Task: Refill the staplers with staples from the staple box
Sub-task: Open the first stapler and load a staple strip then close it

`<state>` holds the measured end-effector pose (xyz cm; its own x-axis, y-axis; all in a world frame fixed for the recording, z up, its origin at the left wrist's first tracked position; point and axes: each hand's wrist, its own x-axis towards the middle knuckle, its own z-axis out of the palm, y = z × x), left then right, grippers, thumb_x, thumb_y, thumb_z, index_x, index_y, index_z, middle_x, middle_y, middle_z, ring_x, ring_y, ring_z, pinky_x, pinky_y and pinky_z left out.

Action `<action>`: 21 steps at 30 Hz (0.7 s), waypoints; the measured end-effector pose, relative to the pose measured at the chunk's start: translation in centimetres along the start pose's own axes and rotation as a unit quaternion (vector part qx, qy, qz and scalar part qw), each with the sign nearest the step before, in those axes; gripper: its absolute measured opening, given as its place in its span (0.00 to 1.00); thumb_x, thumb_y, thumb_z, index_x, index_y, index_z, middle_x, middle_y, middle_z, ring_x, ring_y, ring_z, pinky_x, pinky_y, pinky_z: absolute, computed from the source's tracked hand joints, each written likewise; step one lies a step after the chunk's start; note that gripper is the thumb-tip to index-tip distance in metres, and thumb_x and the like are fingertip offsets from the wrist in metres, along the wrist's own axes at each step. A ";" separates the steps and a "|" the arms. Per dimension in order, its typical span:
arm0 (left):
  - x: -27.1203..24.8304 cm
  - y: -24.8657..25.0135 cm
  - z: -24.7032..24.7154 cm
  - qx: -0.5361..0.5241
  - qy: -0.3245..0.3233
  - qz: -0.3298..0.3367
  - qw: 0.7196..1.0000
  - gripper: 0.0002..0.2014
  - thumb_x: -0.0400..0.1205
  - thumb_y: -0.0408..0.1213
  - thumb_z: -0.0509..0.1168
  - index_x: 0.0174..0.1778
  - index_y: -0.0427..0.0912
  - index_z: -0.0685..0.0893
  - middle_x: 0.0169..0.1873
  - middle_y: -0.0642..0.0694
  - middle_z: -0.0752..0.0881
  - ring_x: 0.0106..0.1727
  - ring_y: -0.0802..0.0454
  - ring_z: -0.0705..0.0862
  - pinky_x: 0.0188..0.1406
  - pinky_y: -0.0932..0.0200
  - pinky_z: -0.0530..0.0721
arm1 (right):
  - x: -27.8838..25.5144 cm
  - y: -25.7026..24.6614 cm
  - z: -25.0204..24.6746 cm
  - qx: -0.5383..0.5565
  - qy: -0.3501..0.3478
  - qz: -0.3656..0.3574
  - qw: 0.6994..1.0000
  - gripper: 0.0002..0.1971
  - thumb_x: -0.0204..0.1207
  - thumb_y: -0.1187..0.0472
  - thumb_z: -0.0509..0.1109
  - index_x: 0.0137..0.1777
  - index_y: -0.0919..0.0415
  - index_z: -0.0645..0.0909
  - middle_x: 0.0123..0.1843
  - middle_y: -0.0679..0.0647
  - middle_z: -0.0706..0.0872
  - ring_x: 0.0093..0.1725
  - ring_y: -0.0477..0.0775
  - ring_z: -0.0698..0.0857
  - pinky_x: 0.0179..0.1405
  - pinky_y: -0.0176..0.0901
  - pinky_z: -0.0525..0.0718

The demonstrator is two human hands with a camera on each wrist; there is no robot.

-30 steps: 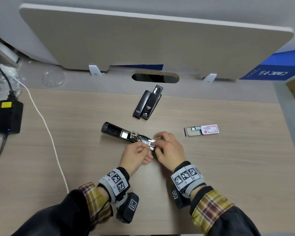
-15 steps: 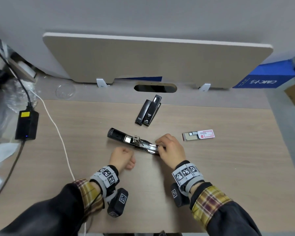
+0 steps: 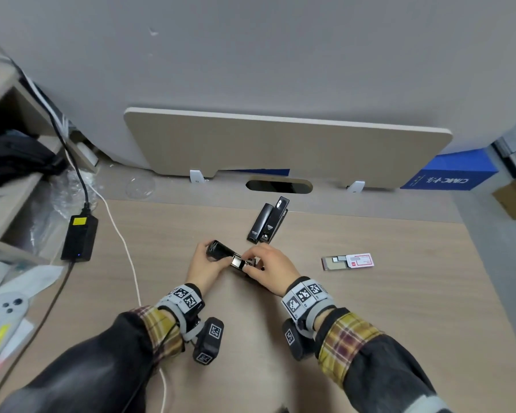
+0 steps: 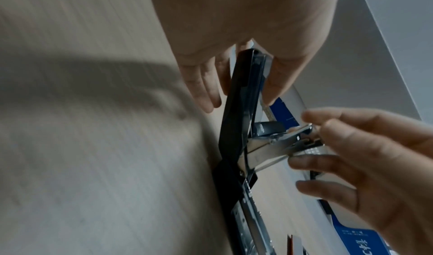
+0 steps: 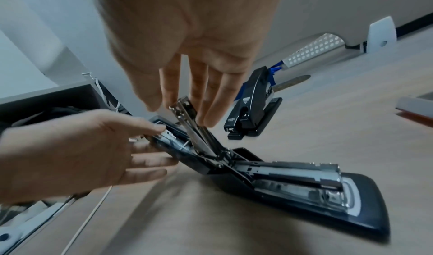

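Open stapler (image 3: 230, 257): it lies on the tabletop (image 3: 370, 323) between our two hands, hinged wide apart. In the right wrist view its black base (image 5: 304, 199) lies flat with the channel uppermost, while the black cover (image 5: 168, 144) and the metal magazine arm (image 5: 196, 129) stand tilted up from the hinge.
Handling: we judge it rigid and fairly heavy for its size, with smooth plastic shells and a sprung hinge that may snap shut. The bare metal edges look sharp.
Where to hold: we would grip the black cover by its long sides and guide the metal arm by its outer faces, keeping fingertips out of the hinge.
Left hand (image 3: 204, 268): it comes in from the left, palm turned to the cover, and its fingers (image 4: 206, 92) and thumb clasp the cover's two sides.
Right hand (image 3: 273, 269): it arches over from the right, wrist raised, and its nearly straight fingers (image 5: 211, 100) touch the tip of the metal arm.
Spare staplers (image 3: 268, 223): two black ones lie closed side by side, farther back on the tabletop.
Staple box (image 3: 347, 261): it lies slid open to our right, well apart from both hands.
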<state>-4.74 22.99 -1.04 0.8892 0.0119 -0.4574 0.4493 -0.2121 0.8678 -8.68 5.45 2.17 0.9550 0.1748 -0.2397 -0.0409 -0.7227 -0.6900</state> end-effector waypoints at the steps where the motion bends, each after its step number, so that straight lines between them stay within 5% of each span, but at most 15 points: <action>1: 0.1 0.3 -0.1 0.006 -0.003 0.020 1.000 0.25 0.70 0.24 0.76 0.57 0.44 0.73 0.45 0.49 0.84 0.44 0.51 0.83 0.42 0.58 0.80 | 0.0 0.1 0.1 -0.004 0.007 -0.001 1.000 0.08 0.75 0.54 0.70 0.52 0.51 0.82 0.50 0.50 0.81 0.43 0.48 0.78 0.51 0.51 0.81; 7: 0.0 1.2 0.5 0.114 -0.097 0.136 0.979 0.23 0.65 0.25 0.77 0.48 0.48 0.76 0.51 0.47 0.85 0.54 0.51 0.83 0.60 0.59 0.78 | -1.1 1.4 -0.1 0.025 0.050 0.034 0.998 0.03 0.73 0.57 0.72 0.43 0.50 0.80 0.45 0.45 0.82 0.39 0.46 0.79 0.46 0.46 0.80; 12: -1.3 1.4 2.5 0.221 -0.199 0.183 0.937 0.22 0.67 0.33 0.77 0.46 0.61 0.77 0.48 0.58 0.87 0.53 0.54 0.85 0.55 0.54 0.82 | -3.4 4.3 -0.8 0.038 0.069 0.119 0.990 0.09 0.67 0.58 0.73 0.43 0.45 0.78 0.44 0.42 0.85 0.38 0.47 0.82 0.43 0.45 0.82; 15: -1.8 1.1 4.3 0.309 -0.223 0.261 0.887 0.13 0.69 0.34 0.75 0.40 0.56 0.79 0.46 0.54 0.85 0.50 0.52 0.83 0.54 0.50 0.81 | -4.7 5.9 -0.9 0.010 0.072 0.151 0.986 0.09 0.67 0.61 0.71 0.43 0.47 0.78 0.44 0.46 0.84 0.43 0.52 0.82 0.43 0.47 0.81; 21: -1.7 -0.2 6.9 0.393 -0.241 0.306 0.833 0.13 0.74 0.34 0.70 0.52 0.47 0.78 0.53 0.52 0.79 0.55 0.52 0.78 0.57 0.57 0.75 | -5.6 8.1 -0.5 0.053 0.102 0.156 0.981 0.15 0.65 0.71 0.67 0.47 0.52 0.83 0.46 0.51 0.86 0.44 0.53 0.84 0.48 0.49 0.84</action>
<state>-6.91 16.24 -1.78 0.7073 -0.6876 -0.1644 -0.4402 -0.6103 0.6586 -14.26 -1.70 -1.74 0.9293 -0.1892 -0.3173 -0.3613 -0.6443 -0.6741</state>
